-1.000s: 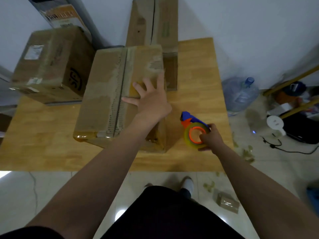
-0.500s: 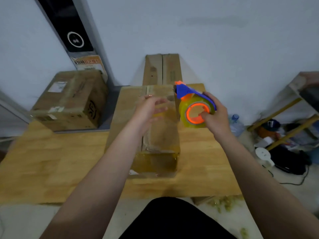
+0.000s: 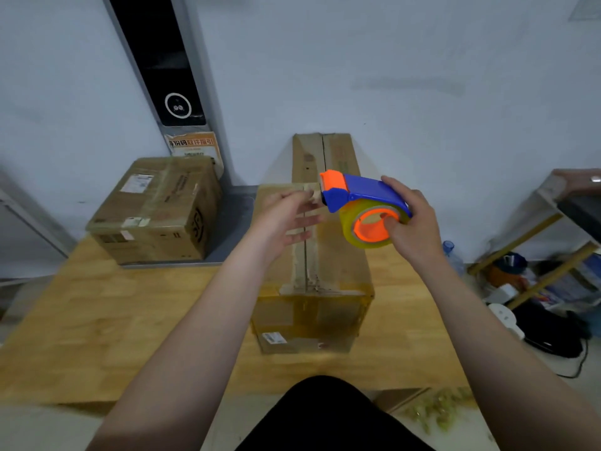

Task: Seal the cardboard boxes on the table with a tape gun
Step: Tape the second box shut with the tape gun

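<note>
A long cardboard box (image 3: pixel 325 268) lies lengthwise on the wooden table (image 3: pixel 107 323), its top flaps meeting in a centre seam. My right hand (image 3: pixel 411 222) grips a blue and orange tape gun (image 3: pixel 361 206) with a yellowish tape roll, held above the box's far end. My left hand (image 3: pixel 286 216) hovers over the far part of the seam, fingers spread, fingertips right by the gun's orange mouth. A second box (image 3: pixel 156 209) with labels sits at the table's far left.
A flattened carton (image 3: pixel 325 157) leans upright against the wall behind the long box. A black panel (image 3: pixel 162 60) stands at the back left. Shelving with clutter (image 3: pixel 546 271) and a water bottle (image 3: pixel 452 255) are on the right, off the table.
My right hand lifted the tape gun from the table's right side up over the box's far end. My left hand left the box top and rose toward the gun.
</note>
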Demonstrator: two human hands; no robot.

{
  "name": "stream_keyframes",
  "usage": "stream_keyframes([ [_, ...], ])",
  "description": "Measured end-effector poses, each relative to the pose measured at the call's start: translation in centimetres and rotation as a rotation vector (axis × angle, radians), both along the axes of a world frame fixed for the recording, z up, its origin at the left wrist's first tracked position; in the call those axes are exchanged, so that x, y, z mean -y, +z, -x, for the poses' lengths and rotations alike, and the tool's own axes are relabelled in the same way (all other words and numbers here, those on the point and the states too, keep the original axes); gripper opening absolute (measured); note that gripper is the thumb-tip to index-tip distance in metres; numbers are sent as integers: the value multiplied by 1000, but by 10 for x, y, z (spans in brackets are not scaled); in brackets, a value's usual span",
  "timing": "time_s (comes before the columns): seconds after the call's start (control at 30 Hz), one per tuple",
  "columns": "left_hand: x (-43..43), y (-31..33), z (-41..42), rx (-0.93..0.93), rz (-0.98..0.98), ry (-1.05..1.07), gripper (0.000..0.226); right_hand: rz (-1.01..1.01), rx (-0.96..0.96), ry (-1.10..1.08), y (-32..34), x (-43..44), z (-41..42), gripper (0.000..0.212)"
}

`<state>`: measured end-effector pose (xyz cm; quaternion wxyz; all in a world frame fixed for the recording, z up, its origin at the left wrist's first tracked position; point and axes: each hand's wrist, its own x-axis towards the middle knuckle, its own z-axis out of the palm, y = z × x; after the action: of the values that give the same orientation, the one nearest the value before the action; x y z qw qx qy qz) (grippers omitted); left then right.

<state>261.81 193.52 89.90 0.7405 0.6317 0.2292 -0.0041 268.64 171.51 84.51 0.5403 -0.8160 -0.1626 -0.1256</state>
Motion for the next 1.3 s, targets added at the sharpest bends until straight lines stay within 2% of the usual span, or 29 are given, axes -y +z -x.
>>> stream_keyframes([
  [0.17,-14,-2,20,-47,-16,-41,27,4,-14,8,-2,-13,16,75],
  [0.33,-27,-12,35,-57,17,3,26,50,-11,29,-10,-25,32,78],
  [0.6,-46,-35,59,-35,115,22,39,94,-69,73,-19,-40,54,78],
  [0.8,-54,-50,73,-111,8,-48,47,210,-65,165,-24,-34,70,95],
  [0.9,-56,-61,74,-118,-19,-60,50,292,21,184,-29,-30,73,91],
  [1.07,-56,-72,83,-108,-203,-98,55,379,98,192,-34,-25,79,91],
  [1.3,-62,-81,94,-20,-268,-72,54,457,183,202,-42,-23,87,79],
])
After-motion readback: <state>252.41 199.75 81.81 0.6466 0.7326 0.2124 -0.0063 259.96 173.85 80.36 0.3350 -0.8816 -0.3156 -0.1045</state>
